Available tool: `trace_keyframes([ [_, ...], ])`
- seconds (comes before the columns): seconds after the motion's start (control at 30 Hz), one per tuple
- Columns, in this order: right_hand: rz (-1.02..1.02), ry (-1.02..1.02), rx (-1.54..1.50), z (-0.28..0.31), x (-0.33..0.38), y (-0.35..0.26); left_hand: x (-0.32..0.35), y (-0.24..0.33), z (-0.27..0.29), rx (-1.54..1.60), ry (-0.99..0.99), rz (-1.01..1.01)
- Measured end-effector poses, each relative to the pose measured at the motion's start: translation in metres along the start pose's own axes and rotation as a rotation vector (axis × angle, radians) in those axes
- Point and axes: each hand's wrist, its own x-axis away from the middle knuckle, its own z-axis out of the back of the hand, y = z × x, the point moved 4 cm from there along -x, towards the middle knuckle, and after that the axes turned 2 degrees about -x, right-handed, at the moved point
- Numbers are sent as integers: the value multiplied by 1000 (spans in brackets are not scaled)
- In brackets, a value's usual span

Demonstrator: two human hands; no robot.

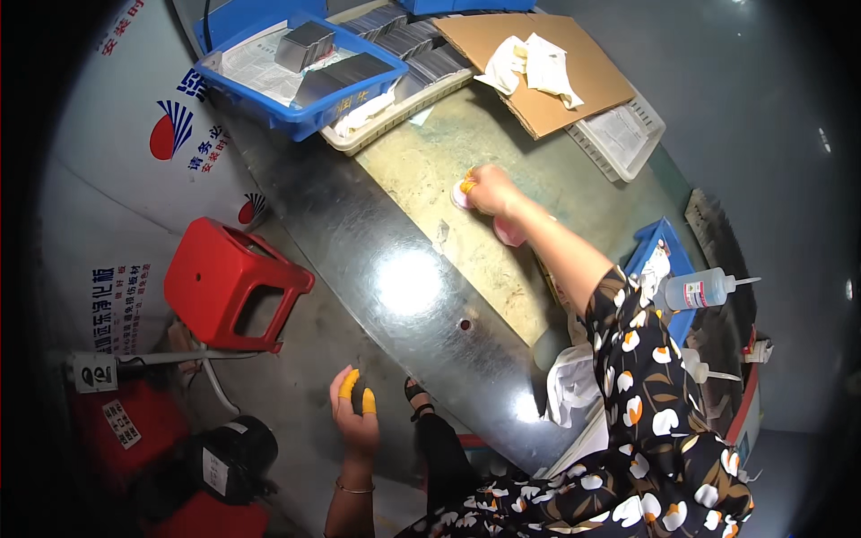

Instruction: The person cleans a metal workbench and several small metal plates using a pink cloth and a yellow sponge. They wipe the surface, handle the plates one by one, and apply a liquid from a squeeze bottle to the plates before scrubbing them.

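My right hand (491,191) reaches over the worktable with its fingers bent and closed at a small round whitish object (460,195); a yellow finger cot shows on it. Under that wrist sits a pink rounded item (509,231), partly hidden by my forearm. Off the table's near side, my left hand (356,420) is raised, with yellow cots on its thumb and a finger. Between those two tips shows a small dark sliver, too small to name.
At the far left, a blue tray (305,124) holds dark plate stacks on paper, beside a cream tray (359,143) of more stacks. Cardboard (574,72) with white cloths lies at the back. Squeeze bottles (704,291) stand right, a red stool (211,278) left.
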Motion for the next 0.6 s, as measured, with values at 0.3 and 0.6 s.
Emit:
trace_keyframes([
  [0.3, 43, -172, 164, 33, 29, 22, 2, 0, -14, -16, 7, -53],
  [0.6, -360, -244, -228, 6, 45, -17, 15, -19, -7, -41, 71, 21],
])
